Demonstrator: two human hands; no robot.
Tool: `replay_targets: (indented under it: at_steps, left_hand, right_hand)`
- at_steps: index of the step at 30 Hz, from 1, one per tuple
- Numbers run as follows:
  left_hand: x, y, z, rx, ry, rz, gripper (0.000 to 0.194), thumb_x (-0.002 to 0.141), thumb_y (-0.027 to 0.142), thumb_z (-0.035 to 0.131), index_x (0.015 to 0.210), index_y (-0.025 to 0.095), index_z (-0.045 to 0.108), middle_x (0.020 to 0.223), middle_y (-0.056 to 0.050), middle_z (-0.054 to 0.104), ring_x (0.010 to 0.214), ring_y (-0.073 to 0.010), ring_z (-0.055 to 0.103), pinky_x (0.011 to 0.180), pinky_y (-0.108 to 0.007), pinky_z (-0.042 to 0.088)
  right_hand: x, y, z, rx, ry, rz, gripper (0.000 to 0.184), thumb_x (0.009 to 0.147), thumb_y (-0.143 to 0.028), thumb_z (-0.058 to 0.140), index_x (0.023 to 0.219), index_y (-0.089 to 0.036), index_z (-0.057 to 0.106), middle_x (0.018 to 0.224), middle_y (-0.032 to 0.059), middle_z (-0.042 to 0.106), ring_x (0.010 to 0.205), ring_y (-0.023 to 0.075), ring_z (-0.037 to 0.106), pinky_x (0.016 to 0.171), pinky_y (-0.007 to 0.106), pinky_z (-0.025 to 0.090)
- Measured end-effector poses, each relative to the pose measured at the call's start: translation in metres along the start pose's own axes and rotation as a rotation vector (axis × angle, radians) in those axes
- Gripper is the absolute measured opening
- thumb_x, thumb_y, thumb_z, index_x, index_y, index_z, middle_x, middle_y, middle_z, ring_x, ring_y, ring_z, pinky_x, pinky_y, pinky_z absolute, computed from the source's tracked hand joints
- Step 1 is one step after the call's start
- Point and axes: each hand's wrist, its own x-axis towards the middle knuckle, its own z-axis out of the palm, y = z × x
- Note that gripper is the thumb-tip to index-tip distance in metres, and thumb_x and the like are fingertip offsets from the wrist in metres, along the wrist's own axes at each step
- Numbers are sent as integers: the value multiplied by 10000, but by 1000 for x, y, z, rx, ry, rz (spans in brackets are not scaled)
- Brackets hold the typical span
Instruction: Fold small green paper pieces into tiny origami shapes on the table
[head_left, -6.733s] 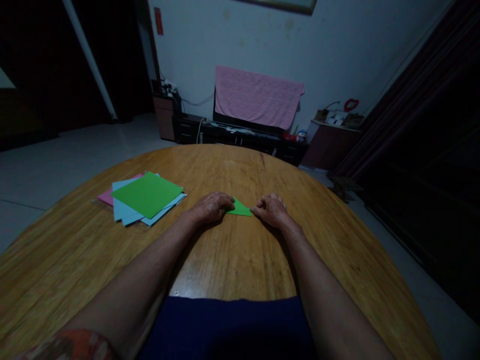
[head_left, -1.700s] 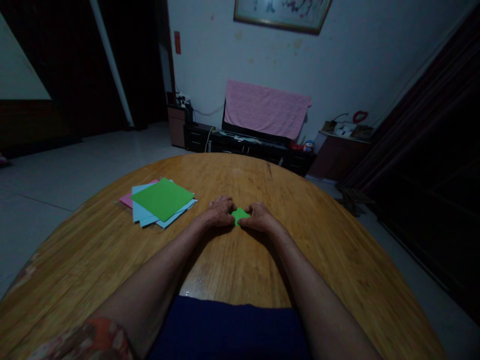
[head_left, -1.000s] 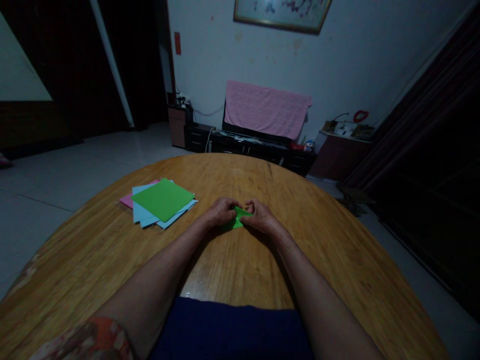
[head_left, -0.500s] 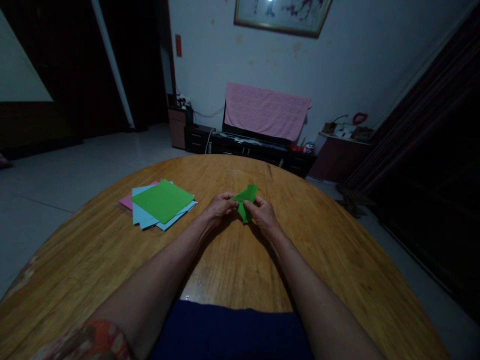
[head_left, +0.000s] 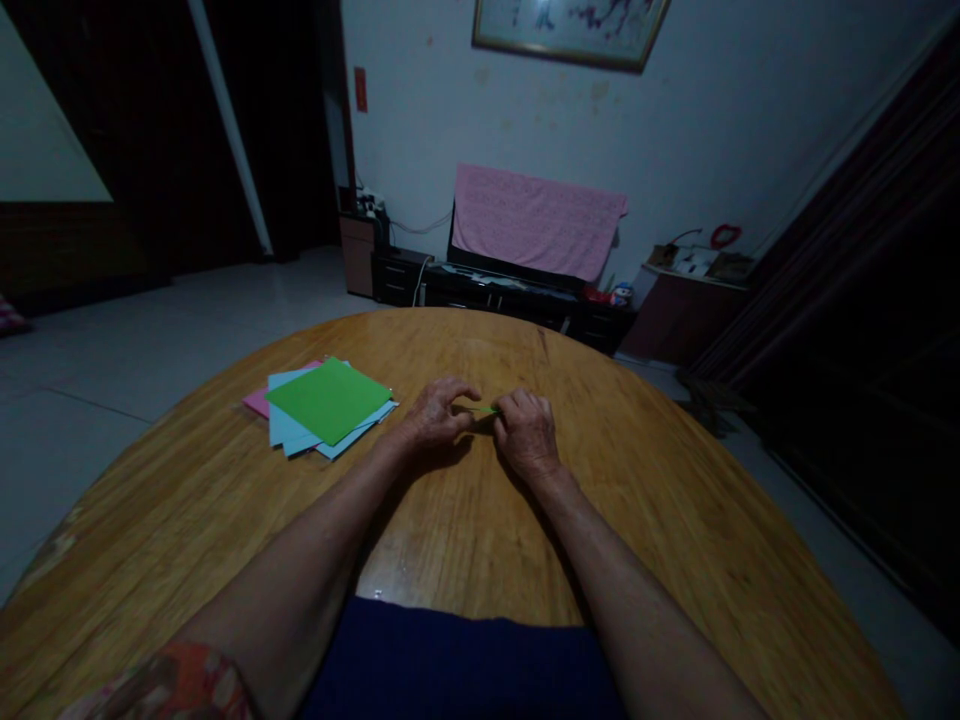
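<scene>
A folded piece of green paper (head_left: 486,409) is turned nearly edge-on, so only a thin green strip shows. My right hand (head_left: 527,432) pinches its right end, fingers curled over most of it. At the strip's left end is my left hand (head_left: 441,412), its thumb and index finger apart with a gap between them; whether it touches the paper cannot be made out. Left of my hands lies a stack of square paper sheets, with a green sheet (head_left: 330,398) on top, light blue sheets (head_left: 285,430) beneath and a pink one (head_left: 257,402) at the back left.
Both forearms rest over a round wooden table (head_left: 465,530). Beyond its far edge stand a low black cabinet (head_left: 457,290) and a screen draped with a pink towel (head_left: 536,220). A side cabinet (head_left: 675,310) stands at the right, near a dark curtain (head_left: 817,200).
The green paper has turned from showing its folded face to nearly edge-on. My left thumb and index finger have parted, and my right hand has curled further over the paper.
</scene>
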Motion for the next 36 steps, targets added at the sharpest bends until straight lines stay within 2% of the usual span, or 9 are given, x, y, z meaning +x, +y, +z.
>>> replay_targets:
  at_steps: [4, 9, 13, 17, 22, 27, 36]
  left_hand:
    - [10, -3, 8, 138, 13, 42, 142, 838, 283, 586, 857, 181, 684, 935, -75, 632, 954, -201, 558, 849, -333, 448]
    - [7, -1, 9, 356, -54, 89, 196, 879, 281, 517, 819, 178, 673, 907, -78, 616, 881, -198, 546, 709, -299, 428]
    - [1, 6, 6, 427, -122, 153, 198, 858, 221, 480, 801, 171, 663, 884, -84, 620, 879, -207, 551, 695, -300, 426]
    - [1, 7, 4, 438, -261, 133, 181, 789, 187, 507, 858, 174, 674, 889, -82, 641, 890, -212, 572, 715, -298, 447]
    - [2, 5, 2, 412, -336, 107, 254, 779, 205, 496, 943, 194, 689, 943, -77, 642, 894, -208, 591, 751, -300, 464]
    - [3, 5, -4, 356, -388, 94, 287, 814, 239, 491, 1000, 241, 710, 978, -59, 643, 924, -199, 584, 816, -299, 451]
    - [7, 5, -4, 290, -360, 53, 252, 858, 292, 488, 889, 223, 729, 915, -63, 670, 857, -191, 583, 776, -287, 428]
  right_hand:
    - [-2, -3, -1, 6, -55, -23, 96, 844, -143, 565, 903, -176, 633, 906, 84, 608, 867, 221, 493, 802, 335, 304]
    - [-4, -3, -1, 4, -92, -67, 90, 824, -133, 569, 886, -174, 618, 928, 89, 602, 892, 229, 486, 819, 337, 314]
    - [-6, -3, 0, 28, -151, -89, 102, 804, -131, 563, 881, -172, 617, 949, 96, 599, 908, 233, 492, 822, 338, 333]
    - [-7, 2, -1, 129, -282, -94, 162, 781, -121, 554, 910, -176, 636, 944, 81, 609, 912, 218, 518, 819, 321, 359]
    - [-4, 15, -12, 257, -447, -64, 187, 775, -155, 575, 930, -199, 670, 905, 49, 629, 858, 182, 544, 775, 279, 389]
    - [-4, 23, -17, 318, -485, -24, 179, 765, -174, 614, 919, -200, 701, 911, 50, 641, 857, 173, 564, 755, 256, 408]
    - [-2, 34, -20, 317, -505, 8, 168, 816, -193, 572, 747, -191, 726, 772, 28, 636, 705, 137, 538, 626, 241, 357]
